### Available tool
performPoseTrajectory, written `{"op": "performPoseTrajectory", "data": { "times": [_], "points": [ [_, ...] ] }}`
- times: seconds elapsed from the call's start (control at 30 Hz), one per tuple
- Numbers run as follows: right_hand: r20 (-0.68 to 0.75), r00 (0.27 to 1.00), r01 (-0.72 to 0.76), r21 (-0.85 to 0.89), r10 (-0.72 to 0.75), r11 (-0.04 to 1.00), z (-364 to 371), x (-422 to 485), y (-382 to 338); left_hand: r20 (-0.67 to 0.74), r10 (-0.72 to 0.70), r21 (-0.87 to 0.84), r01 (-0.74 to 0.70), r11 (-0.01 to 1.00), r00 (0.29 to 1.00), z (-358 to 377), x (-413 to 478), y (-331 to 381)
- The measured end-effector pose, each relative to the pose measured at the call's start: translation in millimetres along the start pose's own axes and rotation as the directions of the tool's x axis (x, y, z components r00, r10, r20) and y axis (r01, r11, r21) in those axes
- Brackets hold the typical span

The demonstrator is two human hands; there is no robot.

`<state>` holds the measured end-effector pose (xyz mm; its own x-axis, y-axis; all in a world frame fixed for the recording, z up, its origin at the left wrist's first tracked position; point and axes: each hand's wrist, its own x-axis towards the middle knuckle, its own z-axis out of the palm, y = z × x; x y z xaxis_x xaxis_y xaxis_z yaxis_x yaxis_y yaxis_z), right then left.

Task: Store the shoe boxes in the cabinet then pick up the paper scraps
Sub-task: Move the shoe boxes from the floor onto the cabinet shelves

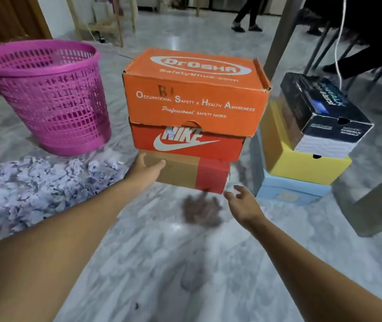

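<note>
Left hand (147, 169), right hand (243, 202) beside boxes (192, 135)

Grey marble-patterned floor (162, 252) — polished, glossy. Orange cardboard shoe box (194, 98), matt, corners frayed, on a red cardboard shoe box (227, 147), also matt. Pink latticed plastic basket (46, 96), smooth sheen. Pale crumpled paper scraps (34, 182) — rough, creased.

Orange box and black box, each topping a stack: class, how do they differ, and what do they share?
The orange box carries white lettering; the black box has a blue panel. The orange box sits level on the red Nike box; the black box sits askew on the yellow box. Both are closed shoe boxes topping three-box stacks.
</note>
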<state>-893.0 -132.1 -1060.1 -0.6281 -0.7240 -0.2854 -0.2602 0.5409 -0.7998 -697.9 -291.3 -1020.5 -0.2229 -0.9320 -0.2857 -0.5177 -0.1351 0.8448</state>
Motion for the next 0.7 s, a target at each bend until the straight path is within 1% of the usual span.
{"op": "performPoseTrajectory", "data": {
  "times": [0.1,0.2,0.3,0.4,0.5,0.6,0.7],
  "points": [
    [-0.004,1.0,-0.025,0.087,0.026,0.996,8,36,-3,-0.066,-0.093,0.016,0.095,0.995,0.993,11,39,-4],
    [0.009,0.998,-0.061,0.162,0.06,0.985,14,61,-4,-0.148,-0.189,-0.004,0.19,0.982,0.971,23,69,-3],
    [0.03,0.997,-0.073,0.217,0.068,0.973,15,78,-2,-0.185,-0.231,-0.063,0.223,0.973,0.955,33,90,-5],
    [0.022,0.998,-0.068,0.261,0.065,0.963,15,89,-3,-0.215,-0.231,-0.078,0.219,0.973,0.949,37,105,-13],
    [0.002,0.998,-0.056,0.274,0.057,0.96,18,94,-5,-0.263,-0.2,-0.076,0.186,0.98,0.944,38,110,-19],
    [0.006,0.996,-0.089,0.312,0.092,0.946,21,99,-6,-0.244,-0.163,-0.079,0.148,0.986,0.956,38,108,-22],
    [-0.004,0.991,-0.123,0.361,0.133,0.925,18,98,-2,-0.239,-0.163,-0.069,0.151,0.986,0.957,36,105,-32]
  ]
}}
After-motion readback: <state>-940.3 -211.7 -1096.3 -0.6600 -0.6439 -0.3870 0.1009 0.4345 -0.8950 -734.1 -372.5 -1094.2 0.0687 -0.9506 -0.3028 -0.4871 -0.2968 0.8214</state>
